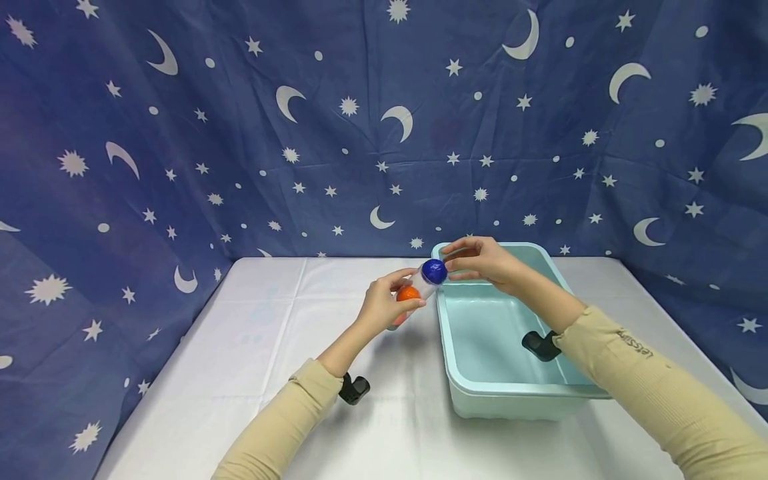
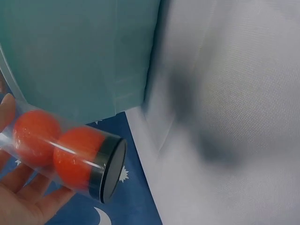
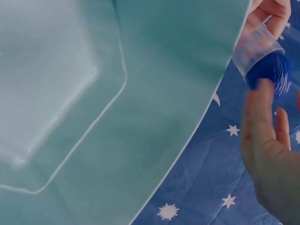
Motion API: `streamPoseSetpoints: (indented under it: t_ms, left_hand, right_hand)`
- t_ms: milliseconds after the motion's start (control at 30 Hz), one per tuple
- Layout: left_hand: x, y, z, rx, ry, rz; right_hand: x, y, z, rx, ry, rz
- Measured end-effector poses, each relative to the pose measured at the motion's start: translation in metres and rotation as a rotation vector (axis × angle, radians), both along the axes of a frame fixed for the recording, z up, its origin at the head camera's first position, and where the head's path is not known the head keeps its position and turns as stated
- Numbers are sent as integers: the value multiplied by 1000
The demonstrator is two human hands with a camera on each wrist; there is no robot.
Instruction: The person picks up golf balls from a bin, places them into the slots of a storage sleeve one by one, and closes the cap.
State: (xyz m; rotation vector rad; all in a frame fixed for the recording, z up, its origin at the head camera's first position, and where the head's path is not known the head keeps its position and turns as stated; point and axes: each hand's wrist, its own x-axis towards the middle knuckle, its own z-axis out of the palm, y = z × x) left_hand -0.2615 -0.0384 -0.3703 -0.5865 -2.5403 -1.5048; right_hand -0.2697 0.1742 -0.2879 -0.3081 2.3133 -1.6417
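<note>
My left hand (image 1: 383, 303) grips a clear plastic tube (image 1: 425, 287), which tilts with its mouth up and to the right. Two orange balls (image 2: 77, 157) lie inside, one behind the other, against the black cap (image 2: 113, 168) at the lower end. At the tube's mouth sits a shiny blue ball (image 1: 435, 271), bulging out past the rim. Beside the ball is my right hand (image 1: 485, 261), its fingers extended and slightly bent. In the right wrist view one fingertip overlaps the blue ball (image 3: 269, 70); whether it touches cannot be told.
A pale turquoise plastic basin (image 1: 498, 387) stands on the white-covered table (image 1: 252, 347), under the right forearm. Behind hangs a dark blue cloth (image 1: 336, 133) with white moons and stars. Black wrist cameras (image 1: 354, 390) show below the sleeves.
</note>
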Motion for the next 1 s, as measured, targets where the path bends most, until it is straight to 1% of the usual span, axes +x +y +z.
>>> streamPoseSetpoints:
  t_ms: [133,300,567,667,867,1000]
  left_hand:
    - [0,-3,-3,-1,-8,7]
    - [1,-8,-7,5,-21,39]
    - [1,-23,-7,6,-20,71]
    - [1,-28,-6,2,-19,85]
    - [1,-36,-5,24,-34,108]
    - [2,-44,-5,22,-41,119]
  right_hand:
    - [0,-1,0,-20,13,4]
    - [2,-2,-2,-20,12,30]
    - [6,-4,-2,-96,56,78]
    - [6,-6,-1,-93,56,78]
    - [9,-13,5,-71,56,61]
    - [18,-20,12,-65,82,68]
